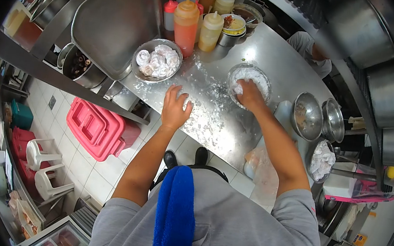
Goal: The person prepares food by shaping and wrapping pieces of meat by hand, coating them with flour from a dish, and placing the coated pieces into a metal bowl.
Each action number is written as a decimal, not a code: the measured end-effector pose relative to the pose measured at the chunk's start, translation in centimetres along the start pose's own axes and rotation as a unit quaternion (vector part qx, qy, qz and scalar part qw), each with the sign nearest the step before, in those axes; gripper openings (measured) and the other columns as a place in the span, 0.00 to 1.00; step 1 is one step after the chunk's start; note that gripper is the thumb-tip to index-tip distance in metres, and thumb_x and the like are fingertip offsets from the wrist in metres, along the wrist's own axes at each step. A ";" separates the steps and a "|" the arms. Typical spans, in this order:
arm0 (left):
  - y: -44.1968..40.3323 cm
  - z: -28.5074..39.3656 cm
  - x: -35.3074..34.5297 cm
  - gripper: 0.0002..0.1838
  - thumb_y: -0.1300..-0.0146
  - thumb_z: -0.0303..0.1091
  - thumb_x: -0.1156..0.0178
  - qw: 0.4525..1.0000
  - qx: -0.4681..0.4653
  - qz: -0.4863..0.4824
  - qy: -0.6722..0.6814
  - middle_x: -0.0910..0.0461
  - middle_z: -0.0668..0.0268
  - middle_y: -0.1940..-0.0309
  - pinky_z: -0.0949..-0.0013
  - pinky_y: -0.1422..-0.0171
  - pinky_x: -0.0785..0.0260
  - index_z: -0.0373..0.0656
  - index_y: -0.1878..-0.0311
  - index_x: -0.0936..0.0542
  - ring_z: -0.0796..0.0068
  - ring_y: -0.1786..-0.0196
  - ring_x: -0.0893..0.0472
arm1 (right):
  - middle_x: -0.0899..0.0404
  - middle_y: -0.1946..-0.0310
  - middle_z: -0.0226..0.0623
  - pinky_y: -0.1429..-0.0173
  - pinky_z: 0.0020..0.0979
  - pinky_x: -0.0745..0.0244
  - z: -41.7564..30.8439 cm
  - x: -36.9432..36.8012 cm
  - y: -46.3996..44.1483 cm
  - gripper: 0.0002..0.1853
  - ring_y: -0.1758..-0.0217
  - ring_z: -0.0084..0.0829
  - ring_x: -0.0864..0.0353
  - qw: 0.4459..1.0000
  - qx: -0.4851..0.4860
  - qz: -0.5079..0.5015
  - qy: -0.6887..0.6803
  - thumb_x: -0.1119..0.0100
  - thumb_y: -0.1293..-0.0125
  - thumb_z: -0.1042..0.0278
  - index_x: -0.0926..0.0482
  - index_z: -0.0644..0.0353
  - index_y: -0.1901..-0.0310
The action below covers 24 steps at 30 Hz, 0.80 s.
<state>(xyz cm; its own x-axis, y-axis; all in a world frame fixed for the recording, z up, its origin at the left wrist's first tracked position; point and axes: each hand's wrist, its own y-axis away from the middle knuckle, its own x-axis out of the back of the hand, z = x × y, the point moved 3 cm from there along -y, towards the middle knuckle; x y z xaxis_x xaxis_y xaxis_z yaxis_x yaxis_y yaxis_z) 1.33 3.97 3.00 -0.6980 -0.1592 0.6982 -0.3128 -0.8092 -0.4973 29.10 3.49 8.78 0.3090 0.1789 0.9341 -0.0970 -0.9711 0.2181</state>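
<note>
My right hand point(249, 94) reaches into a metal bowl of white flour point(258, 77), its fingers down in the flour and their tips hidden. Over the steel counter point(211, 120), near its front edge, my left hand point(176, 107) hovers with fingers apart and nothing between them; white powder dusts the skin. Just beyond it sits a metal bowl holding flour-coated pieces point(160, 63). Loose flour is scattered on the counter between the two bowls.
Sauce bottles point(185, 28) and a small bowl of yellow food point(233, 25) stand at the back. Metal bowls point(307, 116) and another floured bowl point(322, 160) are at the right. Another person's sleeve point(304, 42) shows beyond the counter. A pink bin point(94, 129) is on the floor.
</note>
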 end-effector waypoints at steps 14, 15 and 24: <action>0.0 -0.3 -0.2 0.13 0.47 0.32 0.37 1.000 -0.006 0.002 0.004 0.30 0.54 0.42 0.51 0.32 0.40 0.38 0.58 0.19 0.47 0.33 0.36 | 0.43 0.30 0.53 0.34 0.45 0.33 0.4 -0.6 0.7 0.34 0.32 0.53 0.35 0.998 -0.033 -0.046 0.041 0.40 0.39 0.54 0.36 0.51 0.32; 0.0 -0.3 -0.3 0.13 0.47 0.32 0.37 1.000 -0.003 -0.005 0.008 0.30 0.54 0.42 0.51 0.32 0.40 0.38 0.58 0.19 0.47 0.33 0.36 | 0.40 0.32 0.53 0.33 0.43 0.33 0.7 -0.8 0.2 0.34 0.32 0.52 0.34 0.998 -0.021 -0.052 0.021 0.39 0.41 0.52 0.35 0.51 0.33; 0.0 -0.4 -0.4 0.13 0.47 0.32 0.38 1.000 0.004 -0.008 -0.015 0.30 0.55 0.41 0.52 0.31 0.40 0.39 0.58 0.19 0.50 0.32 0.36 | 0.33 0.35 0.49 0.30 0.44 0.37 1.9 1.3 -1.1 0.29 0.31 0.49 0.36 1.000 0.002 -0.002 0.023 0.43 0.36 0.54 0.30 0.56 0.35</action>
<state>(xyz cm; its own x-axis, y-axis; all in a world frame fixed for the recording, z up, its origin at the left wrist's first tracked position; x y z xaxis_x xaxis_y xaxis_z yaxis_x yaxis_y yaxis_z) 1.35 4.27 2.49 -0.6734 -0.1619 0.7213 -0.3190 -0.8166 -0.4811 31.38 4.46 9.27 0.2650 0.1906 0.9452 -0.0922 -0.9708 0.2216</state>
